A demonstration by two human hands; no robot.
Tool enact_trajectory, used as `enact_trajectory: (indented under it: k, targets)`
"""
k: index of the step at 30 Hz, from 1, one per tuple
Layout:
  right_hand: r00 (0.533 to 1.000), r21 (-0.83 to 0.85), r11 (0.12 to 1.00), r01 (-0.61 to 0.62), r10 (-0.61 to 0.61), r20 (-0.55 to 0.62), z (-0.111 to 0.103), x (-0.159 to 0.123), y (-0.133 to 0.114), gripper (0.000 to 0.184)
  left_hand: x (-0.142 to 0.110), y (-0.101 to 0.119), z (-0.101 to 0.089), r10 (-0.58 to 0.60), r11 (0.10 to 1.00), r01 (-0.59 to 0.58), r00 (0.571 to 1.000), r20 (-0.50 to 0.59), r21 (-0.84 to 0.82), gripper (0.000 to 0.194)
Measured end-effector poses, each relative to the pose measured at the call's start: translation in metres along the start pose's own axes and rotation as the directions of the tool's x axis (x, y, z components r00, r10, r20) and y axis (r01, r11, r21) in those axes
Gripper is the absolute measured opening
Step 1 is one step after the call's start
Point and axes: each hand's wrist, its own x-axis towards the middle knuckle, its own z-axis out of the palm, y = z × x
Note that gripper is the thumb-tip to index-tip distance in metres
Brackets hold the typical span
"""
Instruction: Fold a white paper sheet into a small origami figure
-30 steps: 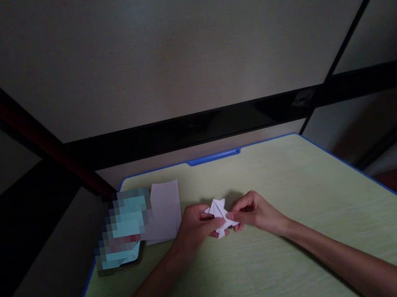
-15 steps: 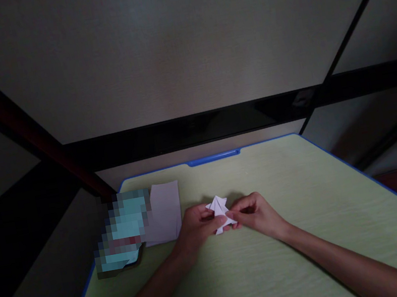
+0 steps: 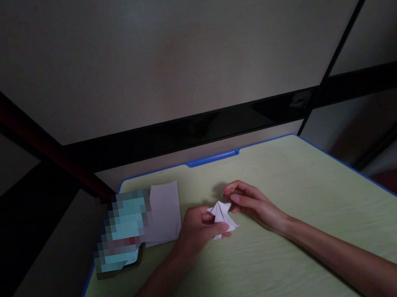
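A small white folded paper figure (image 3: 220,212), with a pointed top and short flaps at its sides, is held above the table. My left hand (image 3: 198,226) pinches it from the left, thumb across its lower front and fingers behind. Just to the right of the paper is my right hand (image 3: 251,202), its fingers apart and curved, holding nothing. Its fingertips are close to the figure's upper right flap; whether they touch it I cannot tell. The left fingers partly hide the figure's lower left side.
Flat white paper sheets (image 3: 163,211) lie left of my hands on the pale green table (image 3: 298,259). Beside them, near the left edge, is a blurred-out light blue item (image 3: 128,227). A blue handle (image 3: 213,158) is set in the far edge, and a panelled wall (image 3: 183,59) stands behind.
My right hand has let go of the paper figure's lower right flap and moved up and slightly right, its fingers opening. The left hand keeps its hold on the figure.
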Motion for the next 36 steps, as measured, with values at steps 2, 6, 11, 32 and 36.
enact_trajectory:
  k: [2, 6, 11, 32, 36]
  targets:
    - [0.996, -0.070, 0.997, -0.019, 0.026, 0.091, -0.002, 0.000, 0.000, 0.016, -0.001, -0.001, 0.003, -0.010, 1.000, 0.009, 0.999, 0.054, 0.025, 0.014]
    - [0.963, -0.251, 0.967, -0.047, 0.111, 0.246, -0.004, -0.002, -0.001, 0.025, -0.001, -0.004, 0.005, -0.048, 0.998, 0.044, 0.992, 0.118, 0.037, 0.017]
    - [0.948, -0.312, 0.950, -0.026, 0.122, 0.293, -0.004, -0.003, -0.002, 0.031, -0.002, -0.005, 0.003, -0.047, 0.998, 0.041, 0.986, 0.159, 0.043, 0.018]
    - [0.959, -0.670, 0.687, 0.282, -0.207, 0.192, 0.005, -0.013, 0.004, 0.019, 0.002, -0.006, 0.003, -0.020, 0.999, 0.017, 0.998, 0.064, 0.040, 0.017]
    - [0.937, -0.723, 0.602, 0.339, -0.284, 0.204, 0.006, -0.014, 0.004, 0.018, 0.001, -0.008, 0.004, -0.023, 1.000, 0.023, 0.998, 0.059, 0.001, 0.020]
